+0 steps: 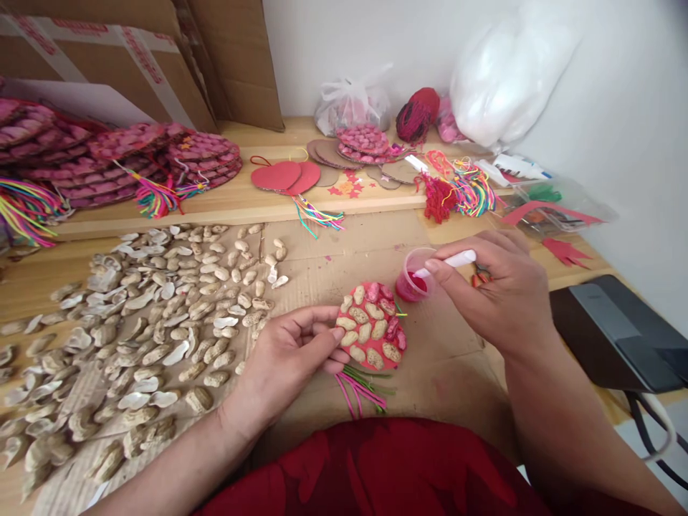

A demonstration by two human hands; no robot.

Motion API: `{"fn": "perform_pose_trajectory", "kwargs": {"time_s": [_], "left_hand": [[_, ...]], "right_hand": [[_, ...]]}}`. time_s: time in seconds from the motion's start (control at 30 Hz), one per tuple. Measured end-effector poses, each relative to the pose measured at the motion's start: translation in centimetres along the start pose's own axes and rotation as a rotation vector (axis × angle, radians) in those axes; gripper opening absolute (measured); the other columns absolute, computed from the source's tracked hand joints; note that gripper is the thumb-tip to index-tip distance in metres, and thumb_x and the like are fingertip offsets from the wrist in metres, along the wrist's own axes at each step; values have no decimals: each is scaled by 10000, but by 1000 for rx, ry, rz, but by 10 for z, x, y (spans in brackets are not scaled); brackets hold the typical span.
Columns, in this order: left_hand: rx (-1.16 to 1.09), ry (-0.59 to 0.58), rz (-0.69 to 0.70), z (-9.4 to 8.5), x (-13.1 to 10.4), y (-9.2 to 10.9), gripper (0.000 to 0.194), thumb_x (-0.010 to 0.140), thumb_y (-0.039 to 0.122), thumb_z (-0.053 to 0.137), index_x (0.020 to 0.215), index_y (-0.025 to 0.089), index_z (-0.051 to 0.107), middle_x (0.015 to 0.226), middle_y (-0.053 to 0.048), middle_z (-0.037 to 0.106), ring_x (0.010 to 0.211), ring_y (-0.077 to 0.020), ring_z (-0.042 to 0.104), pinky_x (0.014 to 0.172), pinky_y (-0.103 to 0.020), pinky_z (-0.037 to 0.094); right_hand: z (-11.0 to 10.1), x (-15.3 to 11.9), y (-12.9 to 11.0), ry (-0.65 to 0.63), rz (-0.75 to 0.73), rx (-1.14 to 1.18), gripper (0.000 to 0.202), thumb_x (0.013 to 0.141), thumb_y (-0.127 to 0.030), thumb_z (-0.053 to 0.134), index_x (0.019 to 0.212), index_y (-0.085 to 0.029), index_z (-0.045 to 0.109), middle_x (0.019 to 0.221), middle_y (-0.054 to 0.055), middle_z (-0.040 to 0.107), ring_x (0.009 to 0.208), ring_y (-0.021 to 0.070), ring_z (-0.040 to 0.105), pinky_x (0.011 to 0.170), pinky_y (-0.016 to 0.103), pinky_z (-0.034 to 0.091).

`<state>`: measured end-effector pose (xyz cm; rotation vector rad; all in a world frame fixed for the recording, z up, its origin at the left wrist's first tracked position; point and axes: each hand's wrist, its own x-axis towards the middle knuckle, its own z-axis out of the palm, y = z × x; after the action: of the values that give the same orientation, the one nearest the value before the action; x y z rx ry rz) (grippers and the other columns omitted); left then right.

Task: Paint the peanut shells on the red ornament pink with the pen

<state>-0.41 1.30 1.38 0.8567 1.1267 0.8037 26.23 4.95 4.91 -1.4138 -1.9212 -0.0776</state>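
My left hand pinches the left edge of a round red disc covered with peanut shell halves. Most shells on it are natural tan; several along its right side are coated wet pink-red. A tassel of pink and green cords hangs from its near edge. Between the thumb and fingers of my right hand is a white-handled paintbrush. Its tip dips into a small clear plastic cup of red paint, so the bristles are hidden. The cup stands just beyond the disc's upper right.
Loose peanut shells spread over cardboard at left. On the shelf behind are stacked pink discs, red cardboard rounds, colourful tassels and a yarn ball. A black device with cables sits at right.
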Motion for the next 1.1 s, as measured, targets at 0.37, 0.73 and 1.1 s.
{"fn": "perform_pose_trajectory", "kwargs": {"time_s": [0.37, 0.73, 1.1], "left_hand": [[-64, -8, -35, 0, -1, 1, 270, 809, 278, 797, 1038, 138, 764, 703, -19, 743, 605, -128, 716, 559, -183, 600], [-67, -28, -58, -3, -2, 1, 319, 830, 280, 778, 1122, 152, 768, 746, -31, 768, 610, -122, 713, 581, -195, 613], [-10, -50, -69, -3, -3, 1, 321, 843, 269, 765, 1141, 152, 773, 750, -33, 775, 599, -127, 720, 579, -198, 615]], "right_hand": [[-16, -2, -28, 190, 45, 491, 46, 849, -205, 700, 858, -246, 718, 733, 10, 643, 703, 179, 580, 644, 378, 433], [-14, -2, -31, -153, -135, 401, 92, 829, -205, 725, 879, -279, 702, 743, 14, 674, 864, 224, 583, 796, 420, 465], [-10, -3, -30, -170, -178, 368, 87, 818, -190, 735, 880, -244, 706, 777, 23, 687, 946, 214, 612, 849, 397, 489]]}}
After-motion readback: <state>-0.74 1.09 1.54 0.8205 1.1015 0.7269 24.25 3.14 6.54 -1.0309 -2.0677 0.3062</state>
